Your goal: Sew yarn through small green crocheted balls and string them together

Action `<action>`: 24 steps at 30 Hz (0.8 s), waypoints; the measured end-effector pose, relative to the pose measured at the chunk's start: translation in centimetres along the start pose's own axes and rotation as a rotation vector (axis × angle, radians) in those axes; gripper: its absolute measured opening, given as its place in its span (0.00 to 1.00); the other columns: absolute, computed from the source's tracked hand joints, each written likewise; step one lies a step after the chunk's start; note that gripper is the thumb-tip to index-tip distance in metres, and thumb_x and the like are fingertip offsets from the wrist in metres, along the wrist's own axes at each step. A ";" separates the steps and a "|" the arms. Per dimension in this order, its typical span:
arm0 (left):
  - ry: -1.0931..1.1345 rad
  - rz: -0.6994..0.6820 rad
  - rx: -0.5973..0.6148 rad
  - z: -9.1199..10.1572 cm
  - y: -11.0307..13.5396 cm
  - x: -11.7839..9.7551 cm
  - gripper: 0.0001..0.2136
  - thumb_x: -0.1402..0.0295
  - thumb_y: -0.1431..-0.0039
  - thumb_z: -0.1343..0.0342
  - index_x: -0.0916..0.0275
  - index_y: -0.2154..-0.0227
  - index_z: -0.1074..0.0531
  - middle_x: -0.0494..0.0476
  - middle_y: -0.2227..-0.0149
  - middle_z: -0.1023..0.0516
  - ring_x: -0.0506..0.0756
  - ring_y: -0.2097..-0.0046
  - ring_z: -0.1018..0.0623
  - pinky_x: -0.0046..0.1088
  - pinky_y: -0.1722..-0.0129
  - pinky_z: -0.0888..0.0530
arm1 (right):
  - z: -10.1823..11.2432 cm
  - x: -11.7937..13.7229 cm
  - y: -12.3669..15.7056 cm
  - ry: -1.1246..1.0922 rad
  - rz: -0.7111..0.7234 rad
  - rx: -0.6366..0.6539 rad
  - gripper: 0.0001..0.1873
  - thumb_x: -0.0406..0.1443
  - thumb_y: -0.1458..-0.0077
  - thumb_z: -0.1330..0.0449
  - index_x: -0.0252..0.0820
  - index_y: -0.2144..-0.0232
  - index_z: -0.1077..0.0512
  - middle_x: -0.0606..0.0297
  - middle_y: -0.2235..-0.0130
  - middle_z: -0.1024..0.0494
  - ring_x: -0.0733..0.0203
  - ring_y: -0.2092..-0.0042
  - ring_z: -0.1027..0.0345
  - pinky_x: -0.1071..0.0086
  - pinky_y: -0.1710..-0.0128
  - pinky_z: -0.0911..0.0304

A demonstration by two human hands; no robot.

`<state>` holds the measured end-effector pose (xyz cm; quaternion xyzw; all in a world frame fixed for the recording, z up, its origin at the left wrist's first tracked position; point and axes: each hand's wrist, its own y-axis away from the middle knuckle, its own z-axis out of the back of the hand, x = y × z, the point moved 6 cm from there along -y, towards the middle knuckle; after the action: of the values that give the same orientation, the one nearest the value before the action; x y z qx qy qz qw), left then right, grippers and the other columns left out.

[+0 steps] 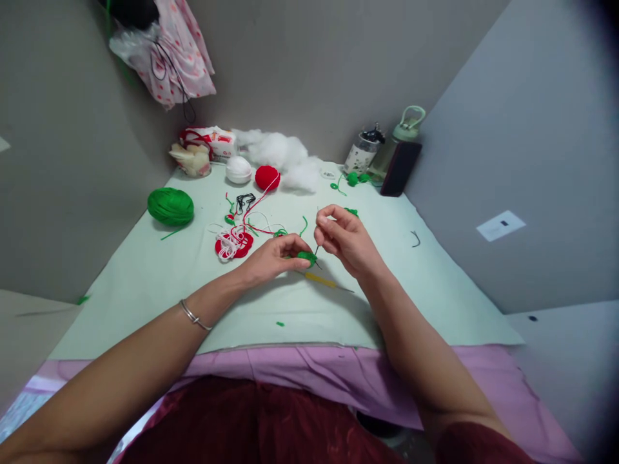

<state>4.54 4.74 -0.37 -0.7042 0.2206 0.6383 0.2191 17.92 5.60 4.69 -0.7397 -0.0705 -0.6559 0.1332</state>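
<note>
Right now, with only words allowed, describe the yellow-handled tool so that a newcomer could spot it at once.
Start with the pale tabletop and find the left hand near its middle, pinching a small green piece. Just nearer the wearer's body lies the slim tool. Its yellow handle sets it apart from that green piece.

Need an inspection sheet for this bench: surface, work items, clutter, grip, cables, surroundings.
Surface: pale green cover; small green scrap near front edge.
Work items: small green piece in hand; yellow-handled tool lying close by.
Clutter: tangled red and white yarn; green ball, red ball, white ball; white stuffing behind.
Grip: left hand holds the green piece; right hand pinches something thin and dark beside it, type unclear.
Cables: nothing seen.
Surroundings: grey walls; bottle at back right; pink dotted bag hanging back left.
</note>
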 end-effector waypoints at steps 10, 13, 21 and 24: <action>-0.102 -0.018 -0.011 0.3 0.0 -0.4 0.13 0.63 0.48 0.33 0.63 0.64 0.27 0.53 0.64 0.23 0.53 0.60 0.25 0.31 0.57 0.31 | 0.5 0.1 0.0 -0.010 0.048 -0.103 0.18 0.47 0.48 0.30 0.43 0.69 0.31 0.69 0.69 0.24 0.73 0.78 0.47 0.74 0.81 0.55; -0.103 -0.003 -0.020 0.4 0.1 -0.5 0.14 0.62 0.49 0.32 0.63 0.63 0.25 0.55 0.61 0.22 0.54 0.59 0.24 0.32 0.56 0.30 | 0.4 0.0 -0.1 0.016 0.025 -0.095 0.18 0.48 0.49 0.30 0.42 0.70 0.29 0.69 0.69 0.27 0.72 0.76 0.47 0.74 0.79 0.53; -0.083 -0.078 -0.134 0.9 0.4 -1.2 0.13 0.59 0.40 0.38 0.63 0.59 0.23 0.58 0.58 0.19 0.55 0.55 0.23 0.33 0.52 0.31 | 0.1 -1.1 -0.1 0.025 0.018 -0.063 0.15 0.46 0.47 0.30 0.41 0.69 0.26 0.72 0.76 0.32 0.69 0.75 0.41 0.73 0.74 0.41; -0.055 -0.074 -0.135 0.9 0.3 -1.0 0.12 0.61 0.43 0.36 0.64 0.61 0.24 0.58 0.60 0.19 0.55 0.57 0.22 0.33 0.53 0.30 | -0.1 -1.3 -0.1 0.018 0.021 -0.039 0.14 0.45 0.46 0.31 0.41 0.68 0.26 0.71 0.76 0.30 0.68 0.74 0.37 0.73 0.72 0.39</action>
<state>3.57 5.01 0.50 -0.7074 0.1449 0.6622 0.2004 17.64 5.77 3.40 -0.7370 -0.0489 -0.6621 0.1263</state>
